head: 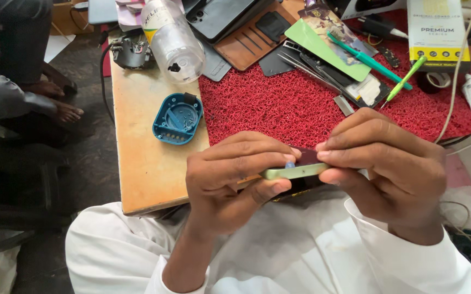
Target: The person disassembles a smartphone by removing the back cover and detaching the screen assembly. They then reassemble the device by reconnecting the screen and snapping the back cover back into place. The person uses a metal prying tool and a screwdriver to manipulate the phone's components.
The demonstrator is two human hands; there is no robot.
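Hands meet near the middle of the view, just over the near edge of the wooden table (148, 163). The left hand (230, 179) and the right hand (388, 169) both curl their fingers closed around a thin phone (295, 170), held edge-on between them so that a pale green, smooth, rounded rim faces up, with a darker face behind it. A small blue piece (289, 164) sits at the left thumb tip against that rim. Beyond the hands lies a red mat (279, 109) of coarse looped fibre. On the bare wood to its left rests a teal plastic tray (178, 118), rounded and shallow, with small parts inside. At the far side stand a clear plastic bottle (173, 41) lying tilted, a brown leather wallet case (254, 35), a flat green card (333, 49), two slim green-handled tools (404, 80) and metal tweezers (306, 68)
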